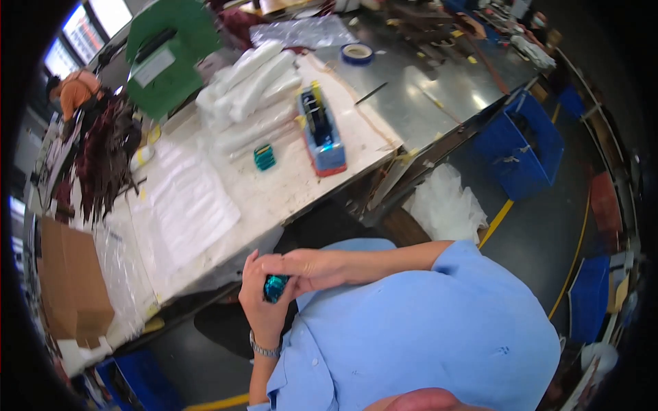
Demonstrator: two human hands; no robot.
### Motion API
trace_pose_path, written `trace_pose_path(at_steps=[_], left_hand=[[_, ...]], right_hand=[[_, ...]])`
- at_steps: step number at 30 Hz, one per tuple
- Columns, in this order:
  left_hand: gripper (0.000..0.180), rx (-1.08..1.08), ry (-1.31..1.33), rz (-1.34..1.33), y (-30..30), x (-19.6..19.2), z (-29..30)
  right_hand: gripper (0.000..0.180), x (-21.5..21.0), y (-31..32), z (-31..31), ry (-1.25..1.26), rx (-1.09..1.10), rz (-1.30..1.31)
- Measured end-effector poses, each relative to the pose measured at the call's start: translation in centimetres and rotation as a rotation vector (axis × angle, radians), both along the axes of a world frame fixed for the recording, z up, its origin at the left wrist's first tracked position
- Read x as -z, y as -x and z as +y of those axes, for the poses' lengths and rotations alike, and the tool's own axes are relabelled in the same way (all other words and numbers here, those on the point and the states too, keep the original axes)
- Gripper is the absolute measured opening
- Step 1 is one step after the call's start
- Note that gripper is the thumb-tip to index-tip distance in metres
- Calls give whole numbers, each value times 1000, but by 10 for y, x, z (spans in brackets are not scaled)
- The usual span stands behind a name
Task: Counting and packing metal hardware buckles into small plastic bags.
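Close to my body, just off the table's front edge, both my hands meet around a small shiny teal thing (275,288), perhaps a roll or bundle; its kind is not clear. My left hand (258,299), with a metal watch at the wrist, is closed about its left side. From the right, my right hand (310,269) reaches across with bent fingers pressed on it. A similar teal piece (264,157) lies on the white table (260,198). Beside that piece stands a blue tape dispenser (327,140) with a red base.
White plastic bags (250,85) are piled behind the teal piece, and flat white sheets (181,205) lie left. A green bin-like container (171,55) stands behind. Dark red strips (103,161) hang at left above a cardboard box (72,281). Blue bins (524,147) stand right; a person (79,92) works far left.
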State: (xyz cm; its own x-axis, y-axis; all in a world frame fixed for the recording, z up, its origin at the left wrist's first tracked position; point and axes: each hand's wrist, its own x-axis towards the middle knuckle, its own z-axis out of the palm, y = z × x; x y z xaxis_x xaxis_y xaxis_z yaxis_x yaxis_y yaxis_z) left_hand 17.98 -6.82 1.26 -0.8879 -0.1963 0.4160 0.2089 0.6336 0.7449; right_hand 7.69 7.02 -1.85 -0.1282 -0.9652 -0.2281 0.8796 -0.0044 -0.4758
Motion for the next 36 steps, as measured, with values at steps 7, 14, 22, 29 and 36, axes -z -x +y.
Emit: trace_pose_path(at_steps=[7,14,22,29,36], left_hand=[[51,-91,-112,-107,6,24,-7],[49,-82,-118,-54,0,25,-14],[53,-116,-328,-201,4,23,-8],[38,-209,-193,-23,-5,29,-20],[30,-279,-94,106,-30,34,-3]], right_hand=[[50,-5,9,-9,-287,107,-30],[54,-2,7,-10,-192,54,8],[50,3,16,-14,-265,-19,278],[64,17,13,-24,-210,-112,180],[73,15,6,-27,-113,-277,233]])
